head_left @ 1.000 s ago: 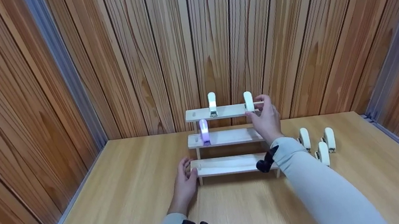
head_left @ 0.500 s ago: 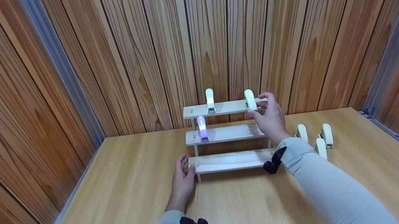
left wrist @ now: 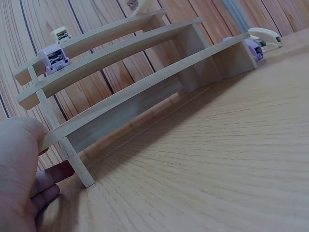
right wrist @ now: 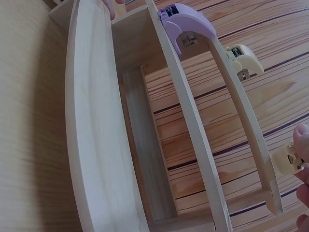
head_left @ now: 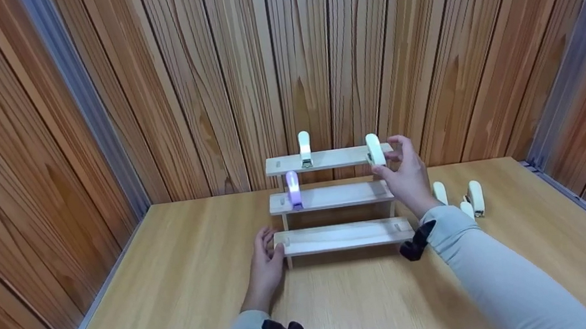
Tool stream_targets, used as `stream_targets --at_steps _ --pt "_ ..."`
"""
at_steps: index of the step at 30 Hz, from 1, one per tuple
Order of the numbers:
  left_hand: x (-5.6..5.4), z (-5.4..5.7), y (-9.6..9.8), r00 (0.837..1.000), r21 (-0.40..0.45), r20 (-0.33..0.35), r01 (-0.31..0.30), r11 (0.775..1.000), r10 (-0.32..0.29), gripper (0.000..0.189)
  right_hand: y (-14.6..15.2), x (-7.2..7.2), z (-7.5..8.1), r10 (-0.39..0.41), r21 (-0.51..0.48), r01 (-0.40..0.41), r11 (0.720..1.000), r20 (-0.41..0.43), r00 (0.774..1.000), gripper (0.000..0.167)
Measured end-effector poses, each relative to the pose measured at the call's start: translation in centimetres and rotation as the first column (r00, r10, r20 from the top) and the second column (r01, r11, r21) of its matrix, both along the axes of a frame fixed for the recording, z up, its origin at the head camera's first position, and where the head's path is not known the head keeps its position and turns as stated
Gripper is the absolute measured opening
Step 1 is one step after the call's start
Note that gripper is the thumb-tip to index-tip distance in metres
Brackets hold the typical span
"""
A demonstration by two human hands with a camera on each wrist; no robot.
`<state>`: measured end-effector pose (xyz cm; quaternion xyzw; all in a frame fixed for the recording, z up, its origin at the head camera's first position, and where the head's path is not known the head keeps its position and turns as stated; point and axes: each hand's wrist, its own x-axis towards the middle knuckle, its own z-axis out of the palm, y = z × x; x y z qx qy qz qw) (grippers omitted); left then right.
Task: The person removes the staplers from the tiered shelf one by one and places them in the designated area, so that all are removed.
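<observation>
A three-tier wooden shelf stand point(head_left: 344, 236) rises in steps at the back of the table. My left hand point(head_left: 267, 267) holds its lowest tier at the left end, thumb at the edge and fingers around the side leg. My right hand point(head_left: 409, 175) pinches a cream mini stapler point(head_left: 375, 150) at the right end of the top tier; it leans slightly and overlaps that tier in the head view. In the right wrist view this held stapler point(right wrist: 287, 159) is partly cut off. Another cream stapler point(head_left: 305, 149) stands left of centre on the top tier, and a purple stapler point(head_left: 294, 191) on the middle tier's left end.
Several more staplers point(head_left: 475, 199) sit on the table right of the stand, partly hidden by my right sleeve point(head_left: 494, 257); in the left wrist view, one there is purple point(left wrist: 254, 49). Wooden panel walls point(head_left: 194, 87) close off the back and sides.
The cream stapler in my right hand has shifted rightward along the top tier and tilted a little. My right hand moved right with it. My left hand stays at the lowest tier.
</observation>
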<state>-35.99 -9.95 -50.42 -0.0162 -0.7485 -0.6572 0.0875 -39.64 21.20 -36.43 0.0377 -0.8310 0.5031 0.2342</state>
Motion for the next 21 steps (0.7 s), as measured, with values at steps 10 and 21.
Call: stream_targets --at_steps 10,21 --pt "-0.2 0.1 -0.1 0.998 -0.011 0.065 -0.015 1.000 0.016 0.058 2.0 1.0 -0.3 -0.029 0.028 0.030 0.999 -0.023 0.999 0.068" --pt "-0.2 0.2 -0.1 0.999 -0.005 0.032 0.008 1.000 -0.008 0.059 3.3 2.0 0.1 -0.023 0.014 0.023 1.000 -0.021 1.000 0.069"
